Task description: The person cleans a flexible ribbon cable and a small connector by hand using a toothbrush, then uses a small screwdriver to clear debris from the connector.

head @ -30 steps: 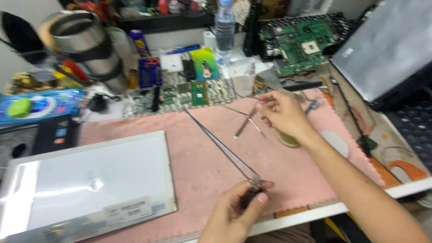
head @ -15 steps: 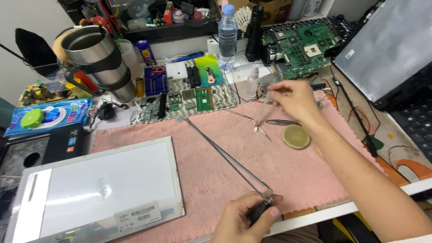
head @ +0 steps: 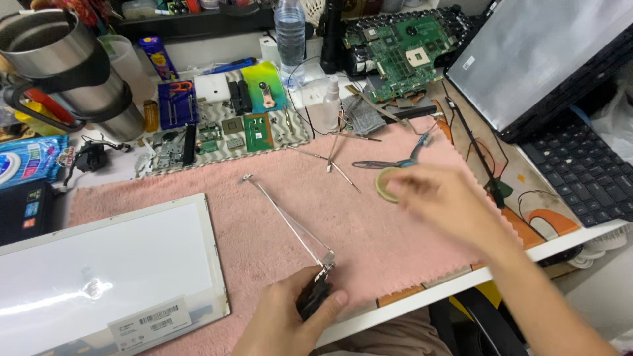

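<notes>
— Two hands at work, which does what?
— Nearest, at the front edge of the pink cloth [head: 395, 244], the left hand [head: 290, 316] has its fingers clamped on the black hinge end [head: 313, 298] of a long thin metal bracket [head: 287, 217]. The bracket lies on the cloth, slanting away toward its far edge.
— And the right hand [head: 442, 198]?
— Over the cloth's right part, beside a round yellowish disc [head: 384, 184]. It is blurred, so I cannot tell whether its fingers are apart or together.
— What does the work call for?
— I judge a firm hold at the hinge: the bracket is slim and looks easy to bend.
— The surroundings?
— Left of the cloth lies a bare screen panel [head: 99, 264]. Past its far edge stand a steel mug [head: 59, 59], a water bottle [head: 290, 33] and a green circuit board [head: 402, 59]; to its right, an open laptop [head: 541, 53].
</notes>
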